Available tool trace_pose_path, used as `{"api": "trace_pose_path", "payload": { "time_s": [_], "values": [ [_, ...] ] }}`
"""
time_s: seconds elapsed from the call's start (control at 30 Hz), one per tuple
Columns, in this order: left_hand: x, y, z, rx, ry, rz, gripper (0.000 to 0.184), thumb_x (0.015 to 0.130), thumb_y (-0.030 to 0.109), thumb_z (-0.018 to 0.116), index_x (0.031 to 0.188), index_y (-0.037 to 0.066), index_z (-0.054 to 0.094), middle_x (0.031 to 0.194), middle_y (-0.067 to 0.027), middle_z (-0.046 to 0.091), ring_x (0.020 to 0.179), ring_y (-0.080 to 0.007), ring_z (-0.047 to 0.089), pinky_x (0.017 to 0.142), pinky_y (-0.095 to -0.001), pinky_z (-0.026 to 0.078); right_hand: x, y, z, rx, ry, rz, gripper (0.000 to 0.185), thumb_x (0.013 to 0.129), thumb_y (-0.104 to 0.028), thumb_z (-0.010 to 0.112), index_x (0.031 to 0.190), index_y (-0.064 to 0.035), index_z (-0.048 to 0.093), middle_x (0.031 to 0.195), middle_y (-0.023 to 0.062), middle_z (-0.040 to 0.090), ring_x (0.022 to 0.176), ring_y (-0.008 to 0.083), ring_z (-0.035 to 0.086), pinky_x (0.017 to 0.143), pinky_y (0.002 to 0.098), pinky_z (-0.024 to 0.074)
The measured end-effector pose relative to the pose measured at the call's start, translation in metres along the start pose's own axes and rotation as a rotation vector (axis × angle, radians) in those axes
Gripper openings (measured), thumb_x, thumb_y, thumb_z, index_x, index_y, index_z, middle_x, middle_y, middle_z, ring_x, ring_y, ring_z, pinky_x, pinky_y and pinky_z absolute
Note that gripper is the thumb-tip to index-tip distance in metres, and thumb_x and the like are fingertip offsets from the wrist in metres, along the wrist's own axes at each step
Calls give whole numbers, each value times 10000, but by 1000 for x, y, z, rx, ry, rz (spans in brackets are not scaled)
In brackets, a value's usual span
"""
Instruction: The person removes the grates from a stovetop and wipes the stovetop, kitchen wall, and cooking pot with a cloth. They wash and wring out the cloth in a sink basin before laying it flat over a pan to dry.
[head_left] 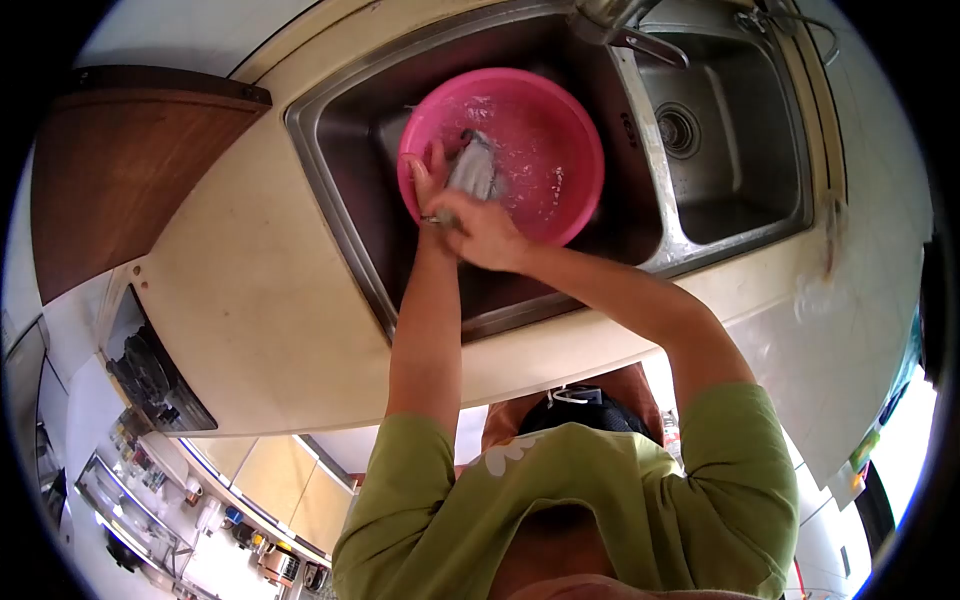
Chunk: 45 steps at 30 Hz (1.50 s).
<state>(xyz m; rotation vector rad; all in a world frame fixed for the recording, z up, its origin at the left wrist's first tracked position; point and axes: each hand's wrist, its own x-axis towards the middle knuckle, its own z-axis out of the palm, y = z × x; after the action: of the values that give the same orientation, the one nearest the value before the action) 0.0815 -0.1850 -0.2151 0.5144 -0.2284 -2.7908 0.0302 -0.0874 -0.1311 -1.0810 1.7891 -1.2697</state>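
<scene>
Cream countertop (250,240) spreads left of your grip and round to the near side; your green shirt (590,480) fills the space nearer to you than both hands; a steel double sink (650,150) lies beneath the grip, its larger bowl under your hands and its smaller bowl (745,120) well off to their right; a dark wooden panel (120,180) stands well apart, to the left of the grip; a pink basin (570,110) sits in the larger bowl, directly below your hands, with water (535,170) glinting to their right; a metal faucet (650,45) reaches in beyond the grip, to its right; your left hand (430,182) is at the basin's left side, fingers pointing away from you; your right hand (483,230) crosses the base of the left one, fingers bent; a grey-and-white item (474,165), too blurred to identify, lies in the basin area just right of the left hand's fingers and beyond the right hand; you cannot tell whether either hand grasps it.
</scene>
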Motion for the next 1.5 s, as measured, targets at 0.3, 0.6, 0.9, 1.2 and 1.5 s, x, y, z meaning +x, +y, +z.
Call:
{"api": "trace_pose_path", "payload": {
  "time_s": [0.3,0.6,0.9,1.2,1.5],
  "values": [
    [23,-53,-36,-186,-534,60,525,845,537,342,1062,87,505,989,-96,547,858,-228,536,721,-358,456,47,18,-13,-793,105,284,342,784,-421,484,699,-124,629,651,107,595,590,296,576,566,397,448],
    [12,-40,-31,792,880,124,457,811,280,442,1153,-22,409,1134,-176,485,1003,-308,507,816,-371,428,55,157,-35,-871,-203,196,340,814,-230,399,1147,-164,371,1042,187,502,809,353,576,678,454,459],
    [4,20,67,2194,545,69,423,687,230,644,1072,86,543,1036,-135,567,952,-271,545,827,-352,429,87,74,-82,-214,-119,-262,262,742,-103,557,999,-150,542,905,84,605,832,253,585,733,345,451],
    [-13,72,142,1527,5,489,154,752,-14,600,896,9,549,839,-12,573,780,-90,542,702,-213,442,72,-59,-142,75,-200,-473,204,766,-25,580,969,-45,576,918,40,584,833,113,558,725,253,460],
    [-7,17,38,2279,486,-320,313,643,294,672,843,61,610,888,-154,601,878,-280,571,764,-355,444,55,103,-92,-1047,-207,-217,176,768,-189,506,916,-181,602,857,52,601,895,232,533,819,463,355]
  ]
}}
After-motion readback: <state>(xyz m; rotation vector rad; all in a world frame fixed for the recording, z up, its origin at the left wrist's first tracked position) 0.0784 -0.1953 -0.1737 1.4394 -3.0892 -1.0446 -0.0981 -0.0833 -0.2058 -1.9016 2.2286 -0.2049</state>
